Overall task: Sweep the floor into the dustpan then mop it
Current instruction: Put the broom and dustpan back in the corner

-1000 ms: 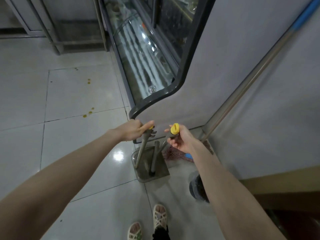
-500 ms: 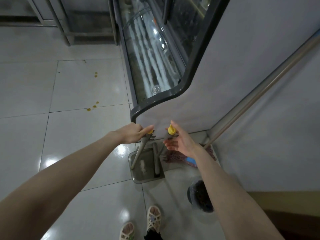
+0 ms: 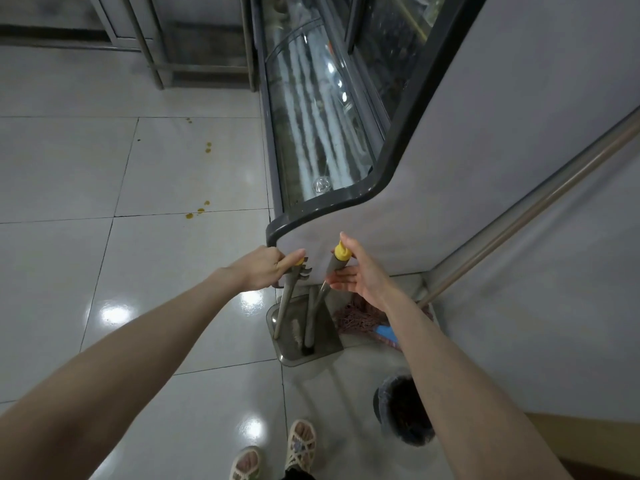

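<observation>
A pale, glossy tiled floor (image 3: 69,174) fills the left side of the view. A glass-fronted display case (image 3: 485,133) stands on the right, its grey end panel facing the person. A mop (image 3: 519,216) leans in the corner beside that panel. Its long metal handle slants up to the right, and its pinkish string head lies on the tiles just behind the dustpan.

The grey dustpan (image 3: 322,341) sits on the floor at the foot of the case, with its long handle rising toward the person. The broom (image 3: 318,306) stands with its brush end inside the pan, and its yellow-capped handle tilts up to the right. A dark round bin (image 3: 405,414) stands near the pan, under the right forearm.

The left hand (image 3: 263,268) grips the top of the dustpan handle, fingers curled round it and thumb laid toward the yellow cap. The right hand (image 3: 363,271) is spread, fingers straight. The broom's yellow cap lies against the thumb side, though real contact is hard to judge from this angle.

A pair of woven sandals (image 3: 301,441) shows at the bottom edge. Small yellow spots (image 3: 199,211) dot the tiles well to the left of the pan.
</observation>
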Action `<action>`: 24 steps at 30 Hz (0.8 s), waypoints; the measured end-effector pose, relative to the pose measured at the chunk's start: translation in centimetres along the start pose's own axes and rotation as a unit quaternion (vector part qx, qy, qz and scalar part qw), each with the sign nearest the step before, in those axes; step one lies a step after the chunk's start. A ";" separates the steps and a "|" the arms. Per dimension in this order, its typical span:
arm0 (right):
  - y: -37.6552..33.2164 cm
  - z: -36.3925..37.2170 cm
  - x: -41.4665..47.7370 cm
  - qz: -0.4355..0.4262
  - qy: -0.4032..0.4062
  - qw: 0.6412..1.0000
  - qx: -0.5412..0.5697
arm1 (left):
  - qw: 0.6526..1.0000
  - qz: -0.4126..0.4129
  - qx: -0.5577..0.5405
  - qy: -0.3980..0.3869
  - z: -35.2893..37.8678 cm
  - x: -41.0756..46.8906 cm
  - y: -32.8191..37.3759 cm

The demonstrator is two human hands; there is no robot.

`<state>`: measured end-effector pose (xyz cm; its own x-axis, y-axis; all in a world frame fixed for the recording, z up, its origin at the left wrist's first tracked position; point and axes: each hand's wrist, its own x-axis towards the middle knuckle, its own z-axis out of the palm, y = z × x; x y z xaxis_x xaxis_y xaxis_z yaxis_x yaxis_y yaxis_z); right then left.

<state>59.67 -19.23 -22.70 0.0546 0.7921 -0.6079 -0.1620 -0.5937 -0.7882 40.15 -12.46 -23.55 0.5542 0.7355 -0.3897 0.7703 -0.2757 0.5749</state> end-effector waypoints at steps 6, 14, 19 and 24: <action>-0.8 -1.2 1.9 0.004 -0.011 1.000 -0.024 | 1.000 0.000 0.005 0.006 0.2 1.6 0.1; -0.9 -1.2 3.7 0.012 -0.018 0.999 -0.050 | 0.999 0.016 0.047 0.018 -0.6 3.6 -1.4; -1.1 -0.2 3.6 0.001 -0.006 0.995 -0.102 | 0.997 0.011 0.078 0.018 -0.7 3.7 -3.5; -0.6 1.5 3.0 -0.006 0.000 0.995 -0.097 | 0.997 0.012 0.076 0.018 -0.6 2.9 -5.8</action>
<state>58.44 -16.29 -23.84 0.0545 0.7998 -0.5977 0.0319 -0.5997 -0.7996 37.08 -8.41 -27.58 0.5641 0.7482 -0.3492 0.7969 -0.3826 0.4675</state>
